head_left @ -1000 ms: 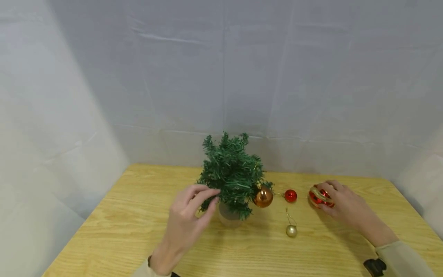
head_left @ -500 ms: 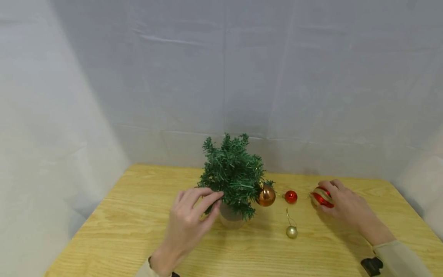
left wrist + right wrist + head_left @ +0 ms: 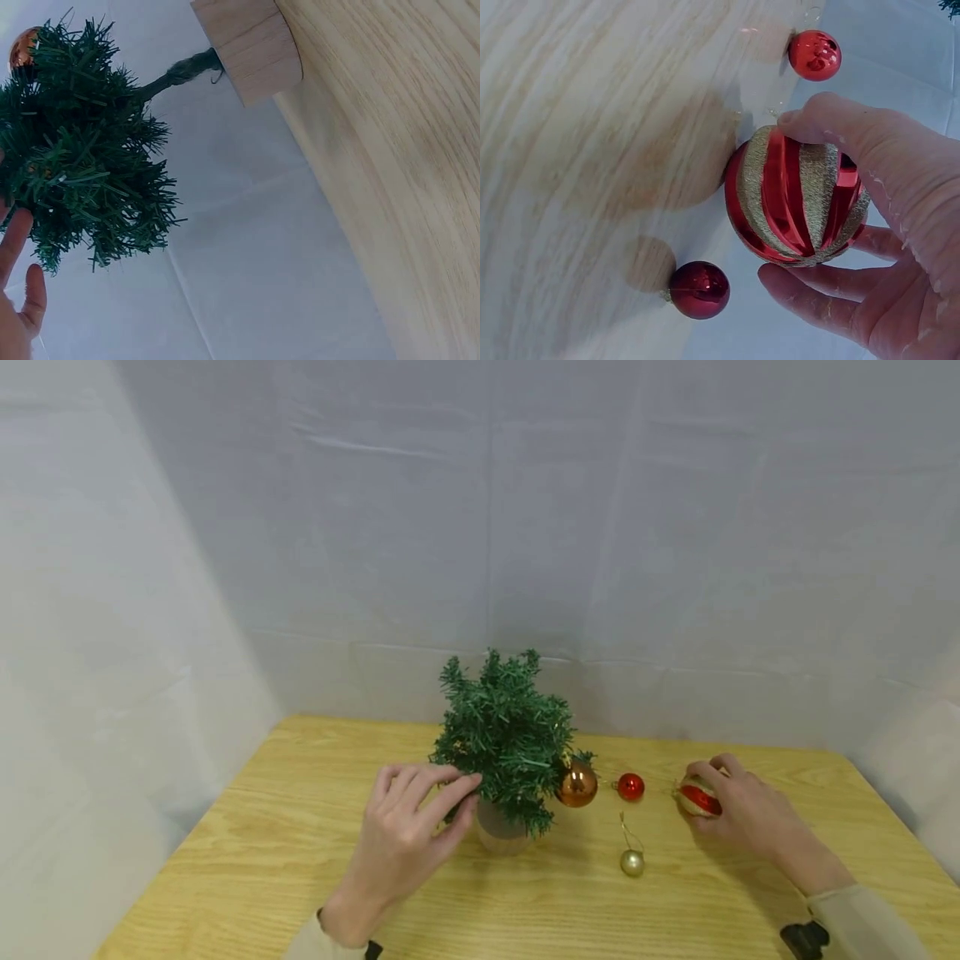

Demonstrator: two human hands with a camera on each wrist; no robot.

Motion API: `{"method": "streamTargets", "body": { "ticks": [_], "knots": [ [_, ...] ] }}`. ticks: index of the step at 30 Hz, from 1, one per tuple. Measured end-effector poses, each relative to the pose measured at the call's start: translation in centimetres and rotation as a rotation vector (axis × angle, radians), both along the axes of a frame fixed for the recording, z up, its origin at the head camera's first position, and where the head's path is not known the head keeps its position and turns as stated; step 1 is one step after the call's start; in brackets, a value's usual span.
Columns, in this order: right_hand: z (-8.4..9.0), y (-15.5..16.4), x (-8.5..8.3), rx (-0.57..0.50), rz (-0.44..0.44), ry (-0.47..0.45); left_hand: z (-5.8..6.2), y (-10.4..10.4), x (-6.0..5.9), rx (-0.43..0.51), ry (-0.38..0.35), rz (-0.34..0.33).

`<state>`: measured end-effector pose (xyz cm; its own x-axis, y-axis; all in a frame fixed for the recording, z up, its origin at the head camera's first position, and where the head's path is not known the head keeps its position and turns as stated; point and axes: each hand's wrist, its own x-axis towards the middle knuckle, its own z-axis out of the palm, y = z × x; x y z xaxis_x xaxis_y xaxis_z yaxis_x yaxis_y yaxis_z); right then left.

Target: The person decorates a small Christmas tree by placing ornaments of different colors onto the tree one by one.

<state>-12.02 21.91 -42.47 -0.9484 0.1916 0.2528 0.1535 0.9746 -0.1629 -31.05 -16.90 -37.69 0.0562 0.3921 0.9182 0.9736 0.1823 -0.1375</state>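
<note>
My left hand (image 3: 416, 818) is at the lower left of a small artificial Christmas tree (image 3: 506, 727), thumb and forefinger pinching the tip of a green branch. The left wrist view shows fingers (image 3: 13, 244) against the foliage and the wooden base (image 3: 251, 49) on the table. A copper bauble (image 3: 577, 783) hangs from the tree's right side. At the right, my right hand (image 3: 753, 810) holds a large red bauble (image 3: 795, 195) with glittery gold stripes, thumb on one side and fingers around the other, low over the table.
A small shiny red bauble (image 3: 630, 787) lies between the tree and my right hand. Nearer me lies a small gold bauble (image 3: 632, 862) with its string loop. The right wrist view adds a dark red bauble (image 3: 699, 290) on the table (image 3: 315, 860). White sheeting (image 3: 480, 527) hangs behind.
The striped bauble has turned within my right hand, and that hand has shifted slightly. The tree and its copper bauble moved slightly right, then stayed. My left hand keeps to the same branch.
</note>
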Motion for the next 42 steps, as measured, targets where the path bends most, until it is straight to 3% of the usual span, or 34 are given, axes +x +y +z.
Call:
{"method": "streamTargets", "body": {
  "ticks": [8,21,42],
  "knots": [
    [0.2,-0.2,0.6,-0.04,0.001,0.045,-0.1,0.1,-0.3,0.009,-0.015,-0.027],
    [0.9,-0.3,1.7,0.023,0.132,0.304,-0.2,0.2,-0.5,0.011,-0.031,-0.053],
    [3.4,-3.6,3.0,-0.107,0.187,0.427,-0.2,0.3,-0.4,0.021,-0.029,-0.058]
  ]
}}
